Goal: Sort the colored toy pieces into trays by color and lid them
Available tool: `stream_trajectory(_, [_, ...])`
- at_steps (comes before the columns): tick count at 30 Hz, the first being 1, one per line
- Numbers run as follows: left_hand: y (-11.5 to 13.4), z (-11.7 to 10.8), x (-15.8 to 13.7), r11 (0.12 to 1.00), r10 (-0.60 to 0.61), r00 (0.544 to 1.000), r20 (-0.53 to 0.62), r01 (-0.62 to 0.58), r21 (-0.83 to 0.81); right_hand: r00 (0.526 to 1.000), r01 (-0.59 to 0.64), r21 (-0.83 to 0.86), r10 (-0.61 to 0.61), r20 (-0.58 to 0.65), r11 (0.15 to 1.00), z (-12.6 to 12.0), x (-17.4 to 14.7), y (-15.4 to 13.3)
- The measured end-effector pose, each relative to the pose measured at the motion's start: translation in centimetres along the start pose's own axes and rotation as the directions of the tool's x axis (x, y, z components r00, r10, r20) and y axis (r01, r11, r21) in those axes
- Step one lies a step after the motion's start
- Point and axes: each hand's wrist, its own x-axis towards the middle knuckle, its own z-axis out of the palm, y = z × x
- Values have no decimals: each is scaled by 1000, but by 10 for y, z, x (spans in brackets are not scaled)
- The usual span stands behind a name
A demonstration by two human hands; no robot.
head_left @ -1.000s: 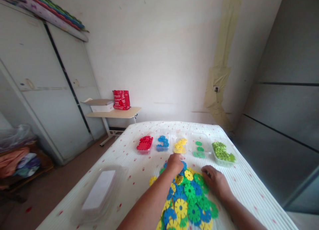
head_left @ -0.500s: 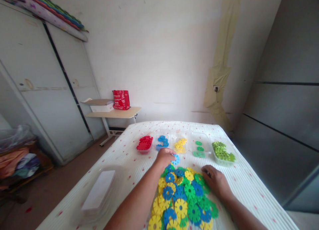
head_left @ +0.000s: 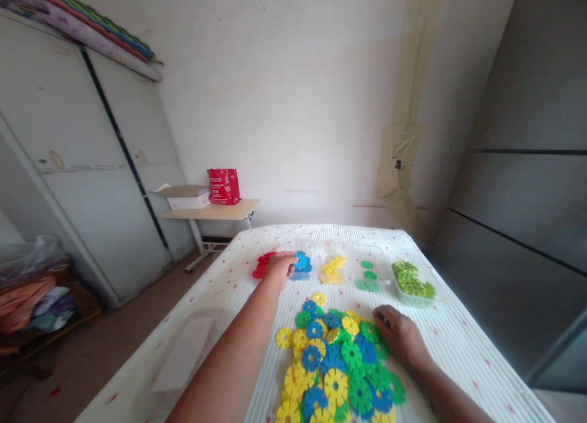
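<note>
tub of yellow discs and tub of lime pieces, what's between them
In the head view, a clear tub with green discs stands between the tub of yellow discs and the tub of lime pieces.

My left hand (head_left: 280, 265), a blue disc (head_left: 301, 261) at its fingertips, hides part of the red pieces (head_left: 262, 266); what lies beneath my curled right hand (head_left: 400, 333) cannot be seen. The bottom edge crops my forearms (head_left: 241, 346) and the disc pile (head_left: 336, 368), the left edge the rolled mats (head_left: 87, 29). Small lettering on a red bag (head_left: 224, 187) is illegible.

A pale cabinet (head_left: 87, 209) stands left of the white, tape-patched wall (head_left: 284, 99)
</note>
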Motion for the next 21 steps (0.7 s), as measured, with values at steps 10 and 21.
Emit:
stream_trajectory(10, [-1,10,-5,992,93,986,-138,-80,100,1000,4,29,-4,-2,1000,-1,0,0])
stream_trajectory(21, [-80,-44,-97,784,371,929,-7,-308,539,1000,-4,4,4,4,1000,-3,0,-1])
